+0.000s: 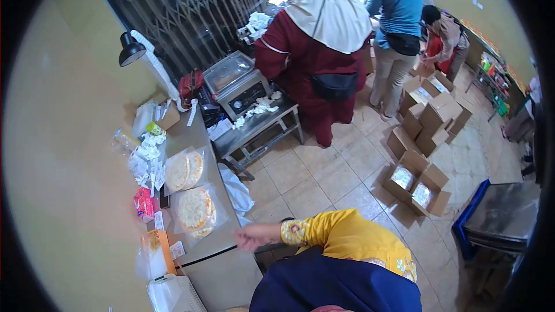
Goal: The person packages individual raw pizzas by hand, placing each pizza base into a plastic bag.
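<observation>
A yellow embroidered sleeve leads to my right hand (pixel 255 237), held by the front edge of the metal table (pixel 211 252). Its fingers are curled together and slightly blurred; I cannot make out anything in them. Just left of it, round flat breads with an orange-tinged topping (pixel 196 211) lie in clear plastic. A second clear pack of pale round breads (pixel 184 170) is behind them. My left hand is not in view.
Paper scraps (pixel 151 147), a pink packet (pixel 144 204) and a white container (pixel 169 294) line the wall side. Beyond are a sealing machine (pixel 234 78) and a person in maroon (pixel 324 69). Open cardboard boxes (pixel 433 115) and a dark metal-topped table (pixel 503 211) are at right.
</observation>
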`<state>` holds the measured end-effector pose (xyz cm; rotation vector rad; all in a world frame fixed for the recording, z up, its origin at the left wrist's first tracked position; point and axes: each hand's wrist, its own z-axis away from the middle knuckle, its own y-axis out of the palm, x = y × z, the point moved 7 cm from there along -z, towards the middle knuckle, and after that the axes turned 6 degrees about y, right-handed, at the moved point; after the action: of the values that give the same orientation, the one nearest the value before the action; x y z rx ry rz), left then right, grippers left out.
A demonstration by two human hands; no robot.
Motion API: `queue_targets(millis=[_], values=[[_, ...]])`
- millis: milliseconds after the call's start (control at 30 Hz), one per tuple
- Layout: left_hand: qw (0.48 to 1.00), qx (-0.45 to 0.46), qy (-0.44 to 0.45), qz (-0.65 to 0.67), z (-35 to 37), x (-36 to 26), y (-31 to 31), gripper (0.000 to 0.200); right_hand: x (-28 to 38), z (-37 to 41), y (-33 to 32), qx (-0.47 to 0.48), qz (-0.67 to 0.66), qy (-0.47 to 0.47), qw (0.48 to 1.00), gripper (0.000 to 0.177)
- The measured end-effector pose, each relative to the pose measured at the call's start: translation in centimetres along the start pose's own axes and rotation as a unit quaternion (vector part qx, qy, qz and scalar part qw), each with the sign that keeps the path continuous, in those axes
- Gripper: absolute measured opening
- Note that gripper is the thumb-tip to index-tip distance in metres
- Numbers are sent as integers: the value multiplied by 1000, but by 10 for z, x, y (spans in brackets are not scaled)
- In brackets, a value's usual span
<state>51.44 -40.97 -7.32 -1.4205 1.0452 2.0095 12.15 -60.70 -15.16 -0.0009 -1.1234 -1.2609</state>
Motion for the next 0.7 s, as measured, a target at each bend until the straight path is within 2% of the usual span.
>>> queue_targets(millis=[67,100,167,200,233,300,367,467,500,567,633,700], values=[[996,48,-70,26,25,21,53,44,-45,30,49,83,-81,173,978,70],[991,72,-104,39,42,29,88,31,-58,41,65,119,-126,216,961,74],[988,118,-96,2,110,10,194,24,-78,62,88,191,-210,298,911,82],[986,140,-91,-15,132,3,223,24,-78,60,85,228,-239,269,905,84],[973,193,-38,-118,133,6,230,23,-74,58,77,264,-265,240,896,86],[902,285,77,-315,135,18,242,24,-59,64,65,313,-340,176,869,88],[907,300,31,-293,141,28,250,22,-15,96,44,335,-437,105,828,87],[927,299,-45,-223,145,52,260,20,34,138,-2,361,-324,-69,871,84],[933,295,-71,-194,145,62,263,19,46,155,-18,354,-311,-83,878,78],[932,288,-61,-213,148,74,280,20,62,189,-45,336,-285,-112,891,66],[921,311,-73,-223,151,88,300,19,55,197,-83,225,-166,-132,951,52],[898,363,-106,-225,152,102,324,18,49,201,-124,136,-78,-138,978,38]])
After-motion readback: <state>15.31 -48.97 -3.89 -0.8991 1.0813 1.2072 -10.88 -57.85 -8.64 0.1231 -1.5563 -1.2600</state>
